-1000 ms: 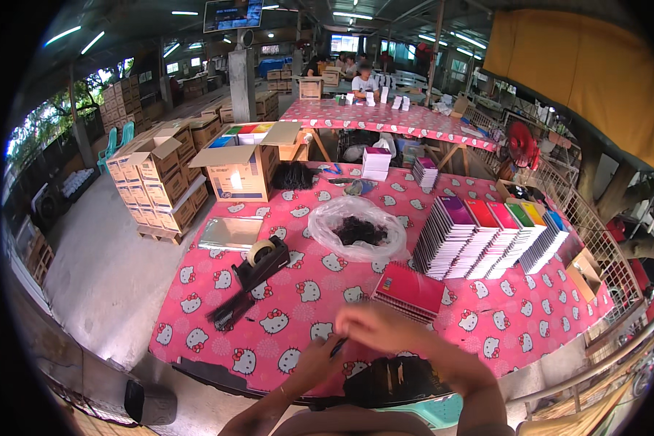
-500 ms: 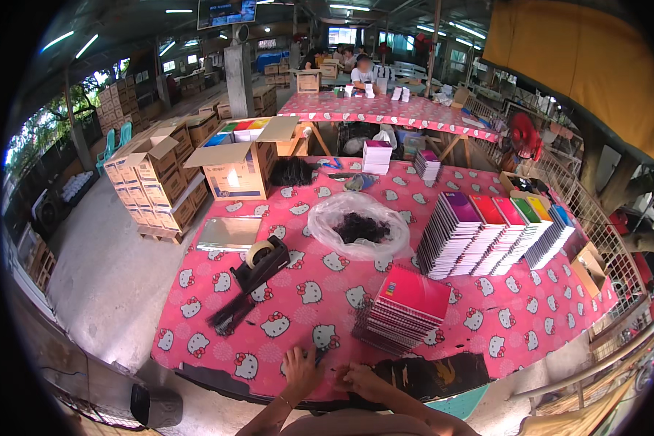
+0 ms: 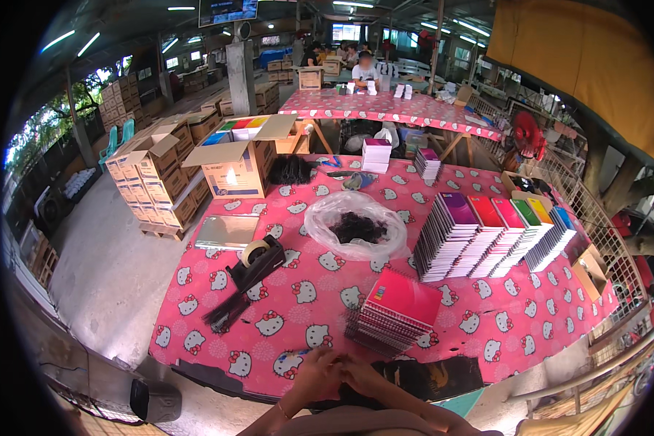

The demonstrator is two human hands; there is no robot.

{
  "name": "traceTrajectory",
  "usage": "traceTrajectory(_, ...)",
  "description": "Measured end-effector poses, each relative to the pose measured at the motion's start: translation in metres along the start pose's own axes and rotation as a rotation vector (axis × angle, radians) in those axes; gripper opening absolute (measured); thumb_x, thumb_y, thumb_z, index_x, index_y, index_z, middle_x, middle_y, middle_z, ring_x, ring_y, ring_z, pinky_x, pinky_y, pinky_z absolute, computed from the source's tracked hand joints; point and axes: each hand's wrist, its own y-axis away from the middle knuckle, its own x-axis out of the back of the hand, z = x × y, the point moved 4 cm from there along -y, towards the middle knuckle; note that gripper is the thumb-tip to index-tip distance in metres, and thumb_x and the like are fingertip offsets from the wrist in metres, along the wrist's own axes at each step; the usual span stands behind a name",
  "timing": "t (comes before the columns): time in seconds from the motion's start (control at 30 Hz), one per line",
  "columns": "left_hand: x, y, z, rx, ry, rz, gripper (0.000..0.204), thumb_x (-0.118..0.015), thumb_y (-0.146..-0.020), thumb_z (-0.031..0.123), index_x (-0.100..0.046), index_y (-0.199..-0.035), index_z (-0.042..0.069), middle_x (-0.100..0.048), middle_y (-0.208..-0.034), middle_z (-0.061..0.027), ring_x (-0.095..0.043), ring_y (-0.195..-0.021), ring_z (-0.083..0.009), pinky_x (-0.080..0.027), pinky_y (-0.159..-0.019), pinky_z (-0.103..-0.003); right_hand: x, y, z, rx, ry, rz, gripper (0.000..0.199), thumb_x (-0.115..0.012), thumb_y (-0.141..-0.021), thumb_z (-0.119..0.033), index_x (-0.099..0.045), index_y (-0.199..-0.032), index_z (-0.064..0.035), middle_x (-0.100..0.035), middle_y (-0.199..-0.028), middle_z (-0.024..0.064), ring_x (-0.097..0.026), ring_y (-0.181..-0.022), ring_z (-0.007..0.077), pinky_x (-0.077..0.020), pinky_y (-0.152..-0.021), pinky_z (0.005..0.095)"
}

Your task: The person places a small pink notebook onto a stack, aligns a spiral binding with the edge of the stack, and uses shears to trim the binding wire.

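- Left hand (image 3: 316,374) and right hand (image 3: 360,376) together at near table edge (image 3: 218,367), fingers curled inward, tips meeting – pinching something small and dark; what it is, too small to tell.
- Probably working a dark strip or band between fingertips.
- Pink spiral notebook stack (image 3: 396,311) just beyond right hand, apart from it.
- Dark sheet (image 3: 432,376) beside right wrist.
- Next move likely needs a steady pinch, reach forward to stack.
- Tape dispenser (image 3: 258,260), bag of dark pieces (image 3: 356,232) further back – untouched.
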Motion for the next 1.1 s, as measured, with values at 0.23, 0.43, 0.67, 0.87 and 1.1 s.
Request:
traceTrajectory(0.23, -0.012, 0.004, 0.01, 0.029, -0.098, -0.048, 0.04, -0.069, -0.08, 0.007, -0.065, -0.119, 0.003, -0.06, -0.117, -0.0184, -0.063, -0.101, -0.0363, -0.054, -0.086, -0.044, 0.036, -0.013, 0.018, -0.07, -0.087, 0.021, 0.025, -0.05, -0.101, -0.012, -0.056, -0.121, 0.0011, -0.065, -0.113, 0.0134, -0.067, -0.102, 0.0251, -0.0552, -0.089, 0.0381)
traceTrajectory(0.43, -0.007, 0.006, 0.009, 0.031, -0.044, 0.027, 0.033, -0.065, -0.08, -0.001, -0.066, -0.113, 0.001, -0.064, -0.104, -0.0181, -0.064, -0.093, -0.0371, -0.055, -0.079, -0.044, 0.031, -0.005, 0.018, -0.156, -0.096, 0.047, 0.025, -0.052, -0.102, -0.018, -0.059, -0.12, -0.0022, -0.064, -0.117, 0.0092, -0.065, -0.106, 0.0186, -0.0539, -0.094, 0.0345)
traceTrajectory(0.67, -0.003, -0.021, -0.012, 0.148, 0.087, 0.078, 0.022, -0.064, -0.085, -0.002, -0.067, -0.107, -0.001, -0.065, -0.094, -0.019, -0.066, -0.083, -0.0358, -0.054, -0.072, -0.041, 0.027, -0.007, -0.002, -0.159, -0.041, 0.056, 0.038, -0.058, -0.099, -0.036, -0.06, -0.124, -0.0067, -0.065, -0.119, 0.0076, -0.062, -0.111, 0.018, -0.0491, -0.095, 0.0345)
traceTrajectory(0.87, 0.05, -0.108, -0.011, 0.029, -0.018, 0.455, 0.022, -0.062, -0.084, -0.008, -0.068, -0.104, -0.001, -0.065, -0.098, -0.0183, -0.066, -0.088, -0.0355, -0.053, -0.073, -0.04, 0.041, 0.002, 0.012, -0.168, 0.082, 0.052, 0.04, -0.057, -0.099, -0.04, -0.061, -0.125, -0.0088, -0.065, -0.121, 0.007, -0.061, -0.108, 0.0166, -0.0474, -0.095, 0.0353)
traceTrajectory(1.1, 0.045, -0.262, -0.012, -0.297, -0.01, 0.494, 0.024, -0.065, -0.084, -0.007, -0.068, -0.107, -0.001, -0.064, -0.099, -0.0174, -0.065, -0.088, -0.0364, -0.053, -0.077, -0.04, 0.036, 0.028, 0.011, -0.202, 0.114, 0.138, 0.041, -0.058, -0.098, -0.038, -0.059, -0.126, -0.008, -0.063, -0.118, 0.0052, -0.06, -0.108, 0.0152, -0.0476, -0.095, 0.0334)
